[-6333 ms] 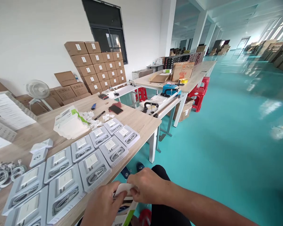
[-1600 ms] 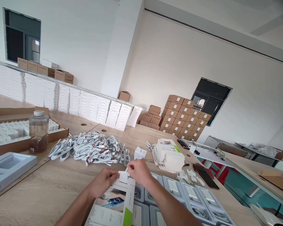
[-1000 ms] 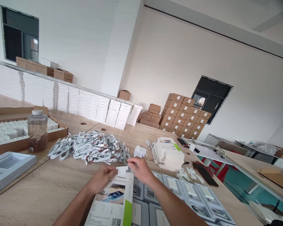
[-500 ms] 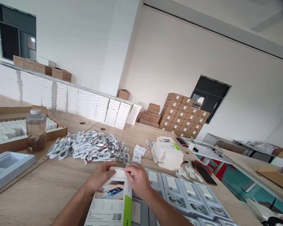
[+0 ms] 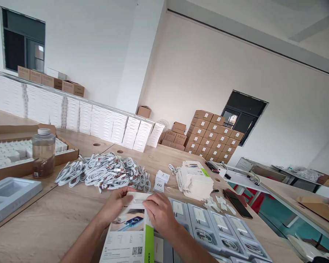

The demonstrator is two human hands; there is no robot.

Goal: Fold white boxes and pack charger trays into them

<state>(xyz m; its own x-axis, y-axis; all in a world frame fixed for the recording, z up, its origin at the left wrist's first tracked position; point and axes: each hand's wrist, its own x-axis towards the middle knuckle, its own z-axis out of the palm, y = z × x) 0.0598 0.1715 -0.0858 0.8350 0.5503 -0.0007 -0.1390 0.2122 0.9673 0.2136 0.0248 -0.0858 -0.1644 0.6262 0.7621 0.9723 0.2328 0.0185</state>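
Wooden worktable (image 5: 52, 219), warehouse room, carton stacks along the wall. Both hands grip the far end of a white retail box (image 5: 131, 233) with a green edge, near the table's front. Left hand (image 5: 113, 204) curled round its left corner; right hand (image 5: 159, 213) pressed on the top flap. Pile of coiled white cables (image 5: 104, 173) just beyond; grey charger trays (image 5: 214, 226) to the right.

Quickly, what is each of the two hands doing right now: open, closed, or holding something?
Left hand: closed on the far end of the printed box.
Right hand: closed on the same box end, pressing its flap.
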